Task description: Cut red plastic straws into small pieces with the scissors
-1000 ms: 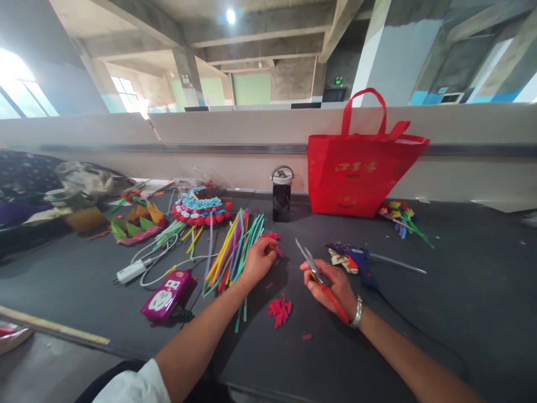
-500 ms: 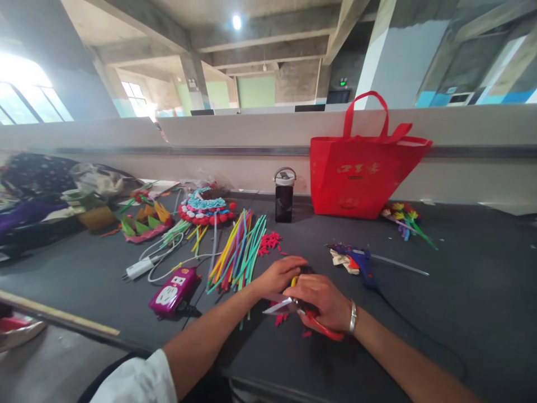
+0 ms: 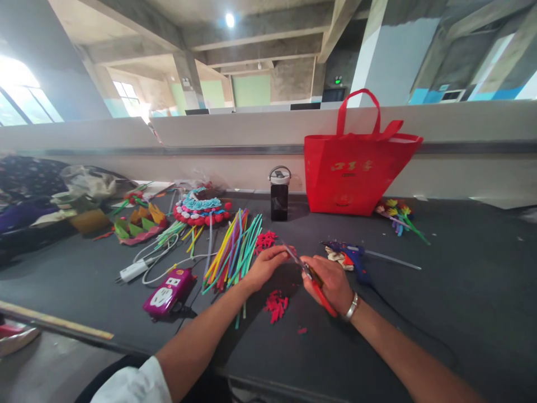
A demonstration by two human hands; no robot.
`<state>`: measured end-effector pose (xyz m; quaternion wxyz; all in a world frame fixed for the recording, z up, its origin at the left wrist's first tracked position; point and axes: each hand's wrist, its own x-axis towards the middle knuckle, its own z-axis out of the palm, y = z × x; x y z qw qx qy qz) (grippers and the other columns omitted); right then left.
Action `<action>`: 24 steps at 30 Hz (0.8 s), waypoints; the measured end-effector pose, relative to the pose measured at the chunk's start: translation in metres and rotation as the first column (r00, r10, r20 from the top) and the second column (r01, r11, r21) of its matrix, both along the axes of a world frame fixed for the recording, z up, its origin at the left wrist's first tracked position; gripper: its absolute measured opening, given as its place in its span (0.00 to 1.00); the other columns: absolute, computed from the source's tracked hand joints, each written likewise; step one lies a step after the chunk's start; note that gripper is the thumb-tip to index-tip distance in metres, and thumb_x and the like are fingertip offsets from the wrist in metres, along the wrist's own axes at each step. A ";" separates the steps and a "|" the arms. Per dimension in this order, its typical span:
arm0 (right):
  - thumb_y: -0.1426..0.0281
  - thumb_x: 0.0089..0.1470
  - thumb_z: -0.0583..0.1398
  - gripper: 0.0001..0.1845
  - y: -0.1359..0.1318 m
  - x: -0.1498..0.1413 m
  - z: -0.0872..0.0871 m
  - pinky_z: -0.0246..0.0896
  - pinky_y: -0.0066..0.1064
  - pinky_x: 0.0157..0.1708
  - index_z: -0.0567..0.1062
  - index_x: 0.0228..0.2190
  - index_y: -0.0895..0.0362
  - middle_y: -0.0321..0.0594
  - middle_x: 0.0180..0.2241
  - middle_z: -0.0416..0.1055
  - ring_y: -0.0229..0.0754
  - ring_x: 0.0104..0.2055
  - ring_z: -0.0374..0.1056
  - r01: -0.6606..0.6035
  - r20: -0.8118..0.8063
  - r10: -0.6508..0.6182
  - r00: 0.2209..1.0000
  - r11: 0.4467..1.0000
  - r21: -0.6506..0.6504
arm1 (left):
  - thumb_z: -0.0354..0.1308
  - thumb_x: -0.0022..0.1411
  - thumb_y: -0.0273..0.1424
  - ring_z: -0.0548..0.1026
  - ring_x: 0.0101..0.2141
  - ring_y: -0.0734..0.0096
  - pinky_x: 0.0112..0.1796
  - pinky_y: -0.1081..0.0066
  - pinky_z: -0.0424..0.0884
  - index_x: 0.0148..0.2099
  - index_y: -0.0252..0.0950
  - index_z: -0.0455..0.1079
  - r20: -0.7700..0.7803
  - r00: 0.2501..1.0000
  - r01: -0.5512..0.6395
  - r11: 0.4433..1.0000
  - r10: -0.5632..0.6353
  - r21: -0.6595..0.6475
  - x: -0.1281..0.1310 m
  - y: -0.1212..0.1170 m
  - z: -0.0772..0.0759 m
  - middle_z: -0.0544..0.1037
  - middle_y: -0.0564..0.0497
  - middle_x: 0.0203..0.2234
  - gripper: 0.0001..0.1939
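Observation:
My right hand (image 3: 329, 280) is wrapped around a pair of scissors (image 3: 323, 298) with red handles; the blades point up and left to the fingertips of my left hand. My left hand (image 3: 266, 266) is closed in a pinch, and a small red piece (image 3: 292, 251) shows at its fingertips, beside the blades. Below and between the hands lies a loose heap of cut red pieces (image 3: 276, 305). Another heap of red pieces (image 3: 265, 241) sits just beyond my left hand. One stray red scrap (image 3: 302, 331) rests nearer the table's front edge.
Colourful pipe cleaners (image 3: 232, 252) lie left of my hands, near a purple power box (image 3: 169, 294). A glue gun (image 3: 354, 260) with a trailing cord lies to the right. Behind stand a bottle (image 3: 279, 198) and a red bag (image 3: 356, 176). Flower crafts (image 3: 201, 208) sit back left.
My hands have moved apart, uncovering the near red heap. The scissors have turned from pointing left to pointing up-left. My left fingers now pinch a red piece. The view has shifted slightly.

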<state>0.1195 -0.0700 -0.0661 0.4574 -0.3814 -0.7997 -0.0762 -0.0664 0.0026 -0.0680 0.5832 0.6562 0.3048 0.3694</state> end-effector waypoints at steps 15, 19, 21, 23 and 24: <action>0.74 0.53 0.57 0.17 0.011 0.006 -0.014 0.70 0.33 0.39 0.70 0.47 0.57 0.42 0.38 0.78 0.42 0.37 0.74 0.135 -0.096 -0.138 0.986 0.990 -0.032 | 0.54 0.57 0.23 0.75 0.42 0.65 0.46 0.66 0.69 0.44 0.35 0.74 -0.355 0.901 0.034 0.776 0.249 0.630 -0.006 0.014 0.005 0.78 0.45 0.39 0.13; 0.74 0.53 0.57 0.17 0.013 0.005 -0.017 0.70 0.32 0.39 0.71 0.46 0.56 0.42 0.38 0.78 0.41 0.36 0.74 0.134 -0.087 -0.138 0.987 0.990 -0.043 | 0.55 0.56 0.23 0.74 0.43 0.64 0.48 0.65 0.68 0.42 0.36 0.75 -0.537 0.734 0.101 0.714 0.416 0.692 -0.012 0.042 0.009 0.78 0.46 0.40 0.13; 0.74 0.52 0.58 0.17 0.014 0.005 -0.018 0.70 0.32 0.39 0.71 0.46 0.56 0.42 0.38 0.78 0.41 0.36 0.74 0.136 -0.072 -0.140 0.988 0.989 -0.049 | 0.53 0.56 0.22 0.73 0.44 0.65 0.48 0.66 0.67 0.42 0.37 0.76 -0.620 0.679 0.222 0.695 0.393 0.684 -0.010 0.049 0.008 0.77 0.46 0.40 0.14; 0.74 0.52 0.58 0.18 0.015 0.005 -0.018 0.69 0.32 0.39 0.71 0.46 0.55 0.42 0.37 0.78 0.42 0.36 0.74 0.141 -0.064 -0.145 0.987 0.988 -0.058 | 0.53 0.54 0.21 0.73 0.43 0.65 0.47 0.67 0.67 0.40 0.37 0.76 -0.665 0.655 0.296 0.688 0.359 0.663 -0.007 0.055 0.006 0.78 0.47 0.38 0.15; 0.74 0.52 0.58 0.18 0.015 0.005 -0.018 0.69 0.32 0.39 0.72 0.46 0.56 0.42 0.37 0.78 0.42 0.36 0.74 0.144 -0.064 -0.148 0.987 0.988 -0.065 | 0.53 0.53 0.21 0.73 0.41 0.65 0.46 0.67 0.67 0.39 0.37 0.77 -0.678 0.650 0.318 0.687 0.344 0.653 -0.005 0.057 0.005 0.78 0.47 0.36 0.15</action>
